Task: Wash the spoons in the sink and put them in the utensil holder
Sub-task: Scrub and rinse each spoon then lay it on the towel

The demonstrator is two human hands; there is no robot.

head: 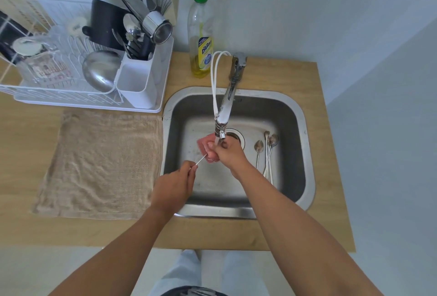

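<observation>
Over the steel sink (298,116), my left hand (173,185) pinches the thin handle of a spoon (201,160). The spoon's bowl is buried in a pink sponge (208,148), which my right hand (230,154) grips under the faucet spout (223,116). Water runs from the spout onto the sponge. Several more long-handled spoons (266,151) lie in the sink's right side, bowls pointing away from me. The white utensil holder (138,83) stands at the dish rack's right end, with dark utensils in its back compartment.
A white wire dish rack (59,92) at the back left holds a steel bowl (101,71), a glass jar and a black pot. A dish soap bottle (201,33) stands behind the sink. A beige towel (101,163) lies left of the sink.
</observation>
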